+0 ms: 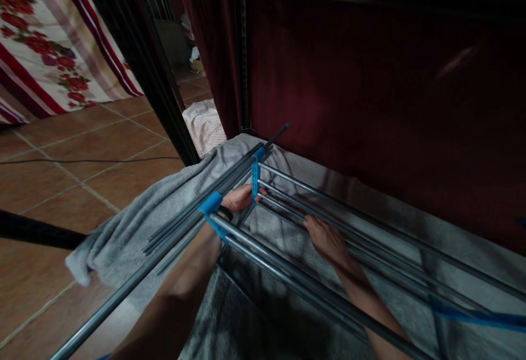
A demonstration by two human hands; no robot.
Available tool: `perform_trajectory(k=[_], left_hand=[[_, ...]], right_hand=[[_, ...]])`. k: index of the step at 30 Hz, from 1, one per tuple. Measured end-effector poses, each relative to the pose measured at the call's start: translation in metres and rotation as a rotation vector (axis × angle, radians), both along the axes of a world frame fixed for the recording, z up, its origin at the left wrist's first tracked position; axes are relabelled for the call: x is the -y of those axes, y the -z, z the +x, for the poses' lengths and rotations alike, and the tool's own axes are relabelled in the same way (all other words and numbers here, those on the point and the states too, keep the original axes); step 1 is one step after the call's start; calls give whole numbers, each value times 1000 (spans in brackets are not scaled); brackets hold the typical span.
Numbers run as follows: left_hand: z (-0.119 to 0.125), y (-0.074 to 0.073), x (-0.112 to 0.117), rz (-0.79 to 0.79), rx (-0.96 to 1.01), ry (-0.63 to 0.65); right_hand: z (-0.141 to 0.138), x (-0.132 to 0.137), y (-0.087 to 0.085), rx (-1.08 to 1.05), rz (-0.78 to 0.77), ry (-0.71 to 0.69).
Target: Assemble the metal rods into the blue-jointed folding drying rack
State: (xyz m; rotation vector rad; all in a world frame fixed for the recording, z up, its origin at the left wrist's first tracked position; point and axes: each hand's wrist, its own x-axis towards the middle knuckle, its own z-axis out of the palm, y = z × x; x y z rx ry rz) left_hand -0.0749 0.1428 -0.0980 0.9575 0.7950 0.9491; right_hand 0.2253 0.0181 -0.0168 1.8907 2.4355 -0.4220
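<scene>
A metal clothes drying rack (361,223) with grey rods and blue plastic joints (211,204) stretches across the view. A grey towel (135,223) is draped over its folded left wing and hangs below the rods. My left hand (240,198) reaches under the rods and curls its fingers by the upright blue connector (255,176). My right hand (326,238) lies among the middle rods, fingers closed around one thin rod.
A terracotta tiled floor (82,146) lies to the left, crossed by a dark cable (82,160). A floral striped cloth (49,42) hangs at the back left. A dark red cabinet wall (370,102) stands close behind the rack. A pale striped cloth (204,124) lies on the floor.
</scene>
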Motion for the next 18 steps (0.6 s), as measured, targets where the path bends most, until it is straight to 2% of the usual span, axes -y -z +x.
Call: perform_trajectory(k=[7, 18], left_hand=[[-1, 2, -1, -20, 3, -15], [0, 4, -3, -56, -5, -63]], right_hand=[[4, -6, 1, -29, -60, 17], [7, -5, 2, -78, -34, 18]])
